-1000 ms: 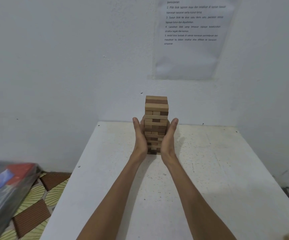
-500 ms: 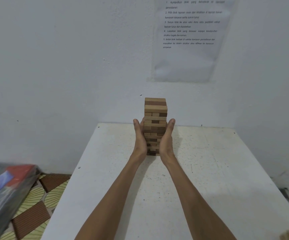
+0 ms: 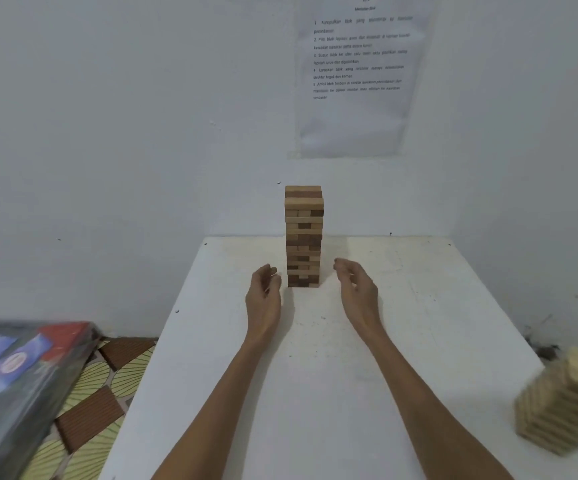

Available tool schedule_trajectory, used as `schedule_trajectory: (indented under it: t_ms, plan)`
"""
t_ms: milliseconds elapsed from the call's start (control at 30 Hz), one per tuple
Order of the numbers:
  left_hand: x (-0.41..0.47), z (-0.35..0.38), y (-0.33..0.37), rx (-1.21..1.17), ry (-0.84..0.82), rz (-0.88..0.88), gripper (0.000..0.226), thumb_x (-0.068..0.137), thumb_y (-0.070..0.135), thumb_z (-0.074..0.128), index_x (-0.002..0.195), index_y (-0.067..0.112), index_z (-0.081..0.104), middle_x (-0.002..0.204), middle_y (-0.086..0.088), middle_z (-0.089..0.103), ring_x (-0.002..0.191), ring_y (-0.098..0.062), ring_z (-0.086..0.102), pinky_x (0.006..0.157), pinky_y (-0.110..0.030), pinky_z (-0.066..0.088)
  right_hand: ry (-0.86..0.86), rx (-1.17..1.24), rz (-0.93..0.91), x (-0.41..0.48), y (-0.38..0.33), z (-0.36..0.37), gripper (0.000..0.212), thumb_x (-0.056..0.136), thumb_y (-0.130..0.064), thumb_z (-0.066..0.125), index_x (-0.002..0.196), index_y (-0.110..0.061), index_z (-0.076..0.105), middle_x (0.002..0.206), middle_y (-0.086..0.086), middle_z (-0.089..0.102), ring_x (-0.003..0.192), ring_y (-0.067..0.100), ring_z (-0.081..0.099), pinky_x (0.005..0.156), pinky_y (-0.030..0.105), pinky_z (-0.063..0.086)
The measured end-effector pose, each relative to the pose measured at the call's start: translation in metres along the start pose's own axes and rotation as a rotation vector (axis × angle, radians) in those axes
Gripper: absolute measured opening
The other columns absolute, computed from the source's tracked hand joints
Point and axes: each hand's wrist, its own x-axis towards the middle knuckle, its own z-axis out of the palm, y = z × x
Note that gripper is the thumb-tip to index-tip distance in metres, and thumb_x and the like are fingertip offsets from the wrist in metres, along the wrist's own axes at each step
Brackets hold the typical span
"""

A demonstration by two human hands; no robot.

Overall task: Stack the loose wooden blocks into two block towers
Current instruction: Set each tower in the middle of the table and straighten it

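Observation:
A tall tower of light and dark wooden blocks (image 3: 303,237) stands upright at the far middle of the white table (image 3: 315,375), close to the wall. My left hand (image 3: 265,294) hovers just left of the tower's base, fingers loosely curled, holding nothing. On the other side, a little apart from the base, my right hand (image 3: 356,289) is also loosely curled and empty. Neither hand touches the tower. A second, paler stack of wooden blocks (image 3: 564,403) sits blurred at the table's right edge.
The table stands in a corner of white walls, with a printed sheet (image 3: 356,74) taped above the tower. A plastic-wrapped game box (image 3: 17,382) lies at lower left over a patterned floor (image 3: 107,382).
Both hands were pressed flat against the tower's sides; they have now let go, pulled back toward me and apart. The paler stack at the right has come into view.

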Motion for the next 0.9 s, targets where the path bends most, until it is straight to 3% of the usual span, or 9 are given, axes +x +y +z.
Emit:
schedule_trajectory:
  t_ms: [67,167,333,433,500,733,900]
  plan:
    - [-0.027,-0.003,-0.002,0.08,0.007,0.056,0.037,0.101,0.016,0.06,0.137,0.02,0.054,0.131,0.004,0.065,0.117,-0.011,0.06,0.096,-0.016,0.046,-0.001,-0.125,-0.058,-0.026,0.005,-0.015,0.021,0.101,-0.021,0.061,0.12,-0.019,0.069,0.116,-0.007,0.069,0.101,0.009,0.064,0.084,0.015,0.053]
    - [-0.069,0.0,-0.002,0.201,-0.056,0.154,0.041,0.092,0.017,0.071,0.131,0.023,0.057,0.122,0.009,0.066,0.109,-0.006,0.061,0.091,-0.017,0.048,-0.044,-0.266,-0.125,-0.066,0.009,-0.034,0.024,0.093,-0.016,0.071,0.116,-0.019,0.07,0.11,-0.009,0.07,0.094,0.011,0.064,0.085,0.025,0.055]
    - [-0.135,0.02,-0.004,0.336,-0.284,0.269,0.047,0.088,0.028,0.078,0.131,0.021,0.06,0.126,0.013,0.064,0.112,-0.003,0.059,0.093,-0.011,0.041,-0.119,-0.456,-0.175,-0.127,0.003,-0.078,0.035,0.093,-0.02,0.069,0.128,-0.019,0.063,0.122,-0.004,0.065,0.109,0.014,0.058,0.097,0.032,0.049]
    - [-0.171,0.034,-0.003,0.431,-0.39,0.323,0.046,0.091,0.032,0.074,0.133,0.021,0.06,0.132,0.01,0.063,0.119,-0.006,0.057,0.101,-0.019,0.043,-0.153,-0.567,-0.156,-0.16,0.002,-0.11,0.036,0.095,-0.021,0.064,0.131,-0.019,0.062,0.125,-0.003,0.063,0.116,0.016,0.057,0.099,0.033,0.048]
    - [-0.189,0.041,-0.001,0.489,-0.466,0.35,0.043,0.093,0.032,0.07,0.133,0.021,0.062,0.135,0.008,0.064,0.124,-0.01,0.057,0.106,-0.026,0.042,-0.175,-0.636,-0.145,-0.18,0.003,-0.131,0.035,0.096,-0.023,0.063,0.13,-0.019,0.062,0.125,-0.002,0.063,0.117,0.016,0.058,0.098,0.032,0.048]
    - [-0.23,0.077,0.012,0.64,-0.704,0.445,0.056,0.095,0.034,0.068,0.146,0.015,0.055,0.15,-0.002,0.056,0.14,-0.018,0.049,0.115,-0.026,0.033,-0.239,-0.824,-0.06,-0.226,0.001,-0.208,0.035,0.094,-0.041,0.065,0.124,-0.023,0.065,0.119,-0.007,0.066,0.111,0.013,0.059,0.094,0.032,0.05]
    - [-0.249,0.111,0.019,0.672,-0.785,0.474,0.068,0.09,0.042,0.075,0.149,0.017,0.05,0.154,-0.001,0.051,0.141,-0.02,0.047,0.115,-0.031,0.034,-0.146,-0.914,0.022,-0.246,0.002,-0.262,0.037,0.091,-0.04,0.067,0.122,-0.02,0.066,0.117,-0.003,0.069,0.109,0.016,0.063,0.094,0.033,0.051]
